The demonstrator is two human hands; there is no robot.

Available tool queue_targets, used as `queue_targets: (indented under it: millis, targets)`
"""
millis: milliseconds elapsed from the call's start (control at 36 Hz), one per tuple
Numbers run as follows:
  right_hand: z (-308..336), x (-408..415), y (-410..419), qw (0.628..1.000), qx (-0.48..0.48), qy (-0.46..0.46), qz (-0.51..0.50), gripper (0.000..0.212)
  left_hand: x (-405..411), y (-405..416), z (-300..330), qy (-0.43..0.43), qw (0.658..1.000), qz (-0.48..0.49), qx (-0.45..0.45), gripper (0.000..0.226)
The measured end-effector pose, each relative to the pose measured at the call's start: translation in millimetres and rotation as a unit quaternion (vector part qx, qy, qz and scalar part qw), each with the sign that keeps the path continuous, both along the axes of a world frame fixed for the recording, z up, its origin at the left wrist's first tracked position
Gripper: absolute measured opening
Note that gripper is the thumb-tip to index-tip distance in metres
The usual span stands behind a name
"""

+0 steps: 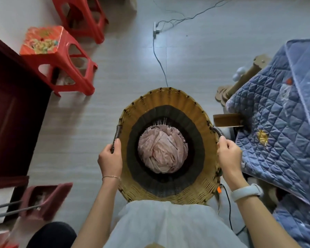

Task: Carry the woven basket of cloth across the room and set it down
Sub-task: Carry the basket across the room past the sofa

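Basket (168,97) of pink cloth (162,151) held in front of the body, over grey floor (125,56), between red stools (57,59) and blue quilt (276,122). Left hand (110,158) and right hand (228,154) each closed around a side handle. Best carried level, clear of floor cable (158,58), then lowered slowly with both hands together.

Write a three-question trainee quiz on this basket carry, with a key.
1. True or false: both hands grip the woven basket by its side handles.
2. What lies in the bottom of the basket? A) pink cloth B) red stools C) a cable
3. Fill in: on the person's right side lies a blue quilted ____.

Key
1. True: left hand and right hand each close on a handle.
2. A: the pink cloth.
3. Blanket.
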State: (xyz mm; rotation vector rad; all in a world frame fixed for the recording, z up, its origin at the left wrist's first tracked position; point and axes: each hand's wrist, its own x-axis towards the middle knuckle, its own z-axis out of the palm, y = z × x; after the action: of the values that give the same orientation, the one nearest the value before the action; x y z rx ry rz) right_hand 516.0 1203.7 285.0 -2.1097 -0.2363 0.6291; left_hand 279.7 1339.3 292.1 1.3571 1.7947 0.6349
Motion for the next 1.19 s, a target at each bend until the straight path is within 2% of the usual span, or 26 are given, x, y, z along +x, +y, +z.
queue_targets:
  millis: [194,333,444,583,694,833,972,1194]
  targets:
    - [-9,36,75,1.0,-0.02,-0.008,-0.022,0.036,48,89,-20,-0.011,0.999,-0.029,-0.038,0.038]
    - [-8,76,143,0.997,-0.038,-0.034,-0.064,0.041,81,181,-19,-0.036,0.997,-0.045,-0.056,0.04]
    - [3,101,195,0.992,-0.024,-0.043,-0.112,0.045,119,252,-5,-0.047,0.995,-0.078,-0.038,0.041]
    - [8,122,251,0.988,-0.012,-0.033,-0.15,0.037,169,320,10,-0.04,0.99,-0.136,-0.006,0.036]
    - [13,145,294,0.988,0.02,-0.031,-0.148,0.037,206,363,17,-0.049,0.986,-0.16,-0.002,0.042]
    - [5,180,341,0.988,0.014,-0.033,-0.148,0.04,253,404,13,-0.041,0.985,-0.167,-0.001,0.043]
    - [-10,245,387,0.988,0.018,0.002,-0.155,0.038,307,451,0,-0.024,0.988,-0.154,0.019,0.031]
    - [-16,378,477,0.995,0.003,0.017,-0.103,0.041,442,532,14,0.0,0.992,-0.118,0.044,0.031]
